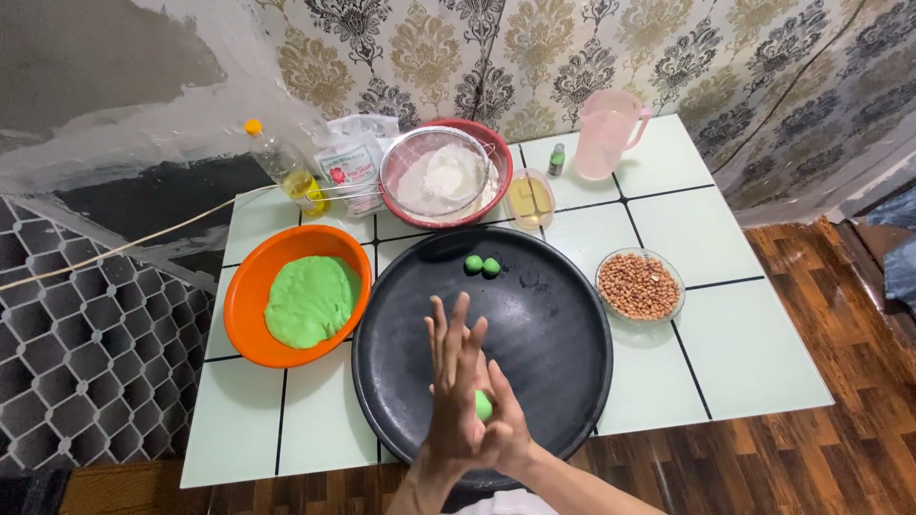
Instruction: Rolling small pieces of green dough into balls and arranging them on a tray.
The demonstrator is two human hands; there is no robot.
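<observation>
Two hands are pressed palm to palm over the 6 o'clock edge of the large round black metal tray point(534, 334), closed on a small lump of green dough point(484, 405) that shows only at the gap between them. The left hand point(456, 381) lies on top with fingers spread toward 12 o'clock; the right hand point(506, 434) cups beneath, so both are equally near the lump. No long axis can be made out; the lump looks roundish. Two finished green dough balls point(482, 266) sit touching each other at the tray's 12 o'clock. At 9 o'clock, an orange plastic bowl point(250, 286) holds the green dough mass point(310, 300). At 3 o'clock, a clear glass dish point(637, 286) holds peanuts. All rest on the white tiled surface point(763, 343).
</observation>
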